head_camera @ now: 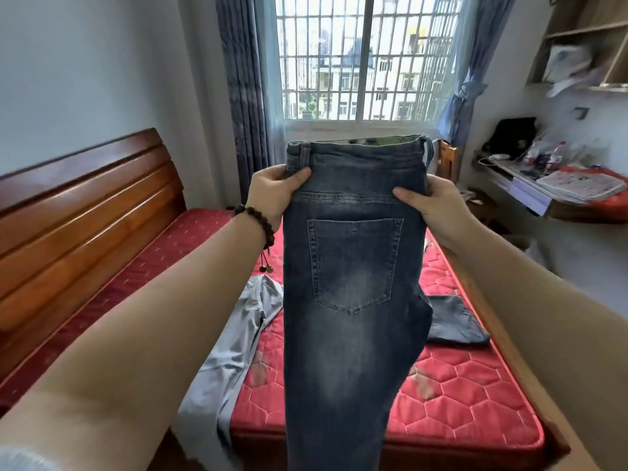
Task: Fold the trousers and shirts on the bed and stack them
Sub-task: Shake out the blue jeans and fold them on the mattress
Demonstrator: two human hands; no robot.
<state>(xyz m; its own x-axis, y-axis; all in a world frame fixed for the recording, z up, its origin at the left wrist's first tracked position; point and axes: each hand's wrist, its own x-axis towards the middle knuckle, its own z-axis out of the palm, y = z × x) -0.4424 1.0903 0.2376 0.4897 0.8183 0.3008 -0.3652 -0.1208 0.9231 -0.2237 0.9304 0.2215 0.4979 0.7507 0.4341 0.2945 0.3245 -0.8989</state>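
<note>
- one pair of jeans (pixel 353 300) is held up above the bed (pixel 475 385), back pocket facing the camera, legs hanging down
- two hands grip it just below the waistband — left hand (pixel 275 195) closed on the left edge, right hand (pixel 431 205) closed on the right edge
- one grey garment (pixel 234 348) lies on the red mattress, left of the jeans
- one dark piece of denim (pixel 455 321) lies to the right — whether it belongs to the jeans i cannot tell
- one bead bracelet (pixel 258 222) on the left wrist

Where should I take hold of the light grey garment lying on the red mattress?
Grip the light grey garment at its upper end near the jeans, coming from above: that end lies flat and exposed on the red mattress, while its lower end hangs over the edge.
</note>
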